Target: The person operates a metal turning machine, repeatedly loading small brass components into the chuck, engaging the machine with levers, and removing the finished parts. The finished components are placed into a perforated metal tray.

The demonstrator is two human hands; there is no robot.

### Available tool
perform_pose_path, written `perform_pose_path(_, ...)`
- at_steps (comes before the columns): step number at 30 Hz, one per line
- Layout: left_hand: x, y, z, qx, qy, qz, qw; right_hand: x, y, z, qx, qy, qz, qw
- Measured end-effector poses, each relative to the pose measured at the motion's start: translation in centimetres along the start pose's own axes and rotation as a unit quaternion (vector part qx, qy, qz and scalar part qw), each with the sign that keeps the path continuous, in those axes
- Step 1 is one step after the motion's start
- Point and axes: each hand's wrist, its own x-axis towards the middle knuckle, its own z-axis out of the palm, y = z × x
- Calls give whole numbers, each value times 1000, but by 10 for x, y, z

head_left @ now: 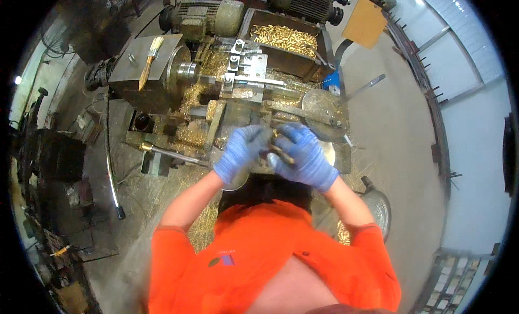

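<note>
Has a paintbrush [145, 72] on the headstock [123, 71], left; small parts [284, 39] in a bin [282, 60] behind the tool post [252, 66]; left hand [241, 150] and right hand [306, 159] in front.

- A slim, blurred brass-coloured piece [283, 155] lay slanted in the gloved right hand [307, 161].
- A smaller brass-coloured bit [275, 133] showed just beyond it, its outline unclear.

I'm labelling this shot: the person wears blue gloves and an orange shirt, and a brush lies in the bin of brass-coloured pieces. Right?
Not quite: the head view shows the brush on the machine's flat metal top, not in the bin. The blue gloves and orange shirt stand.
</note>
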Motion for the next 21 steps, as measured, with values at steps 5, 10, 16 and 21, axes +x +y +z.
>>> perform_pose_path(5,10,-19,-4,31,37,32,998,10,-1,1,12,-34,-16,999)
perform_pose_path(10,5,0,-16,29,11,4,1000,26,5,-1,110,-68,-23,991)
perform_pose_path(16,0,6,-40,-7,16,-18,1000,58,7,6,65,-116,-90,987)
perform_pose_path(21,-13,4,-89,76,14,70,995,91,6,24,55,-138,-150,977)
